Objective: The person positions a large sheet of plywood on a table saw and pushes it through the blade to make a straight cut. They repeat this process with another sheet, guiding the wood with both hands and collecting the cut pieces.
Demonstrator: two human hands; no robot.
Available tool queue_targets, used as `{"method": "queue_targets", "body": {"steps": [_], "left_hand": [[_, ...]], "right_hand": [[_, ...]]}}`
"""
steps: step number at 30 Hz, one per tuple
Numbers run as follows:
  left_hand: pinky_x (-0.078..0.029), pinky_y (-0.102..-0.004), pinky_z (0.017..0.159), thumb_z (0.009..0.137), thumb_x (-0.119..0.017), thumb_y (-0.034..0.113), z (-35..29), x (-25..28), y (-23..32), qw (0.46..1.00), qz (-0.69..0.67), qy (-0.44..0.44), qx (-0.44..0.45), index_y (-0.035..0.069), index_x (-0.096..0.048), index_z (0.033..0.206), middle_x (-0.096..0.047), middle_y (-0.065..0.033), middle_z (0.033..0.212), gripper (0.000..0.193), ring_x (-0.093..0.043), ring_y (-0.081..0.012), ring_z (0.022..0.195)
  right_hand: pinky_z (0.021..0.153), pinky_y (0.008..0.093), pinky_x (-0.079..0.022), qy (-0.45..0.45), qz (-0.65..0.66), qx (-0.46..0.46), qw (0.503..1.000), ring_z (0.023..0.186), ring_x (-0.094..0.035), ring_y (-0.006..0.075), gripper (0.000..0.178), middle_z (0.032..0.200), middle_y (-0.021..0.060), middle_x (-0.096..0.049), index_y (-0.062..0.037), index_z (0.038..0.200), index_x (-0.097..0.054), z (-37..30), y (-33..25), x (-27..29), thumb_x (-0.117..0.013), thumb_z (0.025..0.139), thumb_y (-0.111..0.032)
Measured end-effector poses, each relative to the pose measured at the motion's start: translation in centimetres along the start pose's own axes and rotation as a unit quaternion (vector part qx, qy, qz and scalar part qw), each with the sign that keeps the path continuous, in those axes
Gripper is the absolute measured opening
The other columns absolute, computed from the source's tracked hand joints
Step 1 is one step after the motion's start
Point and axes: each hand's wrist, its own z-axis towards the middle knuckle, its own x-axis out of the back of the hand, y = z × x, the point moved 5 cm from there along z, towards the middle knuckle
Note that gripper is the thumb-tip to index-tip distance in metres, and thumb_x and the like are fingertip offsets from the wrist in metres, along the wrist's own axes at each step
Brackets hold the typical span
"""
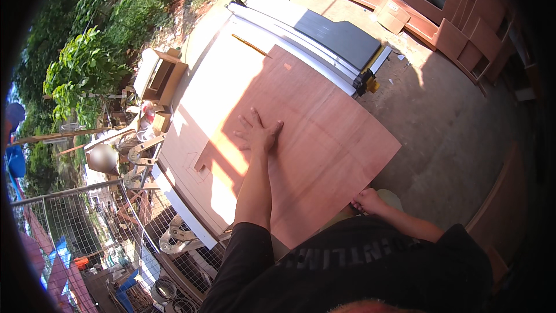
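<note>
A reddish plywood sheet lies in front of me, partly in sunlight, over another pale wooden board with pencil lines drawn on it. My left hand rests flat on the sheet's upper face, its fingers spread. At the sheet's near right edge, my right hand has its fingers curled around the rim. A long thin yellow stick lies just beyond the sheet's far left corner, on the brightly lit surface.
Beyond the sheet stands a flat dark-topped machine table with a pale rail. Reddish boards and a cardboard box are at the far right. A wire mesh fence and folding wooden legs stand on the left.
</note>
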Motion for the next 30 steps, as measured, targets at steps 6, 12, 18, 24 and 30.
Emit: {"method": "queue_targets", "body": {"steps": [6, 12, 18, 24, 30], "left_hand": [[-0.005, -0.0802, 0.111, 0.075, -0.072, 0.070, 0.6, 0.3, -0.1, 1.000, 0.000, 0.000, 0.002, 0.035, -0.010, 0.163, 0.007, -0.0103, 0.171, 0.113, 0.007, -0.0542, 0.151], [-0.006, -0.0801, 0.111, 0.074, -0.073, 0.069, 1.2, 0.6, -0.3, 1.000, -0.007, 0.003, -0.001, 0.035, -0.012, 0.163, 0.006, -0.0098, 0.171, 0.113, 0.007, -0.0542, 0.151], [-0.005, -0.0801, 0.111, 0.074, -0.074, 0.068, 1.7, 1.0, -0.2, 1.000, -0.013, 0.004, -0.004, 0.034, -0.012, 0.163, 0.005, -0.0101, 0.171, 0.114, 0.007, -0.0542, 0.151], [-0.005, -0.0802, 0.111, 0.073, -0.074, 0.069, 2.8, 1.0, -0.6, 1.000, -0.012, 0.007, 0.001, 0.035, -0.011, 0.163, 0.005, -0.0103, 0.171, 0.115, 0.007, -0.0541, 0.151], [-0.005, -0.0800, 0.111, 0.073, -0.074, 0.069, 2.7, 1.9, 0.0, 1.000, -0.009, 0.002, 0.004, 0.035, -0.012, 0.163, 0.004, -0.0111, 0.171, 0.114, 0.006, -0.0537, 0.151]], "right_hand": [[0.049, 0.0270, -0.047, -0.007, -0.001, -0.007, 1.000, 0.055, -0.057, 0.0115, 0.026, 0.067, 0.0038, -0.064, -0.0009, 0.082, -0.069, 0.1, -0.8, -0.4, -0.061, 0.099, -0.018], [0.049, 0.0267, -0.047, -0.011, 0.002, -0.016, 1.000, 0.054, -0.057, 0.0114, 0.026, 0.067, 0.0044, -0.065, -0.0007, 0.082, -0.069, 0.1, -1.8, -0.8, -0.059, 0.099, -0.017], [0.048, 0.0263, -0.046, -0.017, 0.002, -0.001, 1.000, 0.053, -0.057, 0.0108, 0.027, 0.067, 0.0048, -0.066, -0.0006, 0.083, -0.069, 0.3, -2.4, -1.2, -0.058, 0.100, -0.017], [0.047, 0.0277, -0.047, -0.040, -0.036, 0.002, 0.999, 0.053, -0.058, 0.0130, 0.031, 0.071, 0.0057, -0.067, -0.0023, 0.087, -0.067, 1.4, -2.3, -1.3, -0.055, 0.104, -0.025], [0.048, 0.0274, -0.049, -0.048, -0.030, 0.006, 0.998, 0.054, -0.060, 0.0133, 0.031, 0.070, 0.0057, -0.067, -0.0013, 0.089, -0.068, 2.3, -2.3, -1.5, -0.054, 0.104, -0.025]]}}
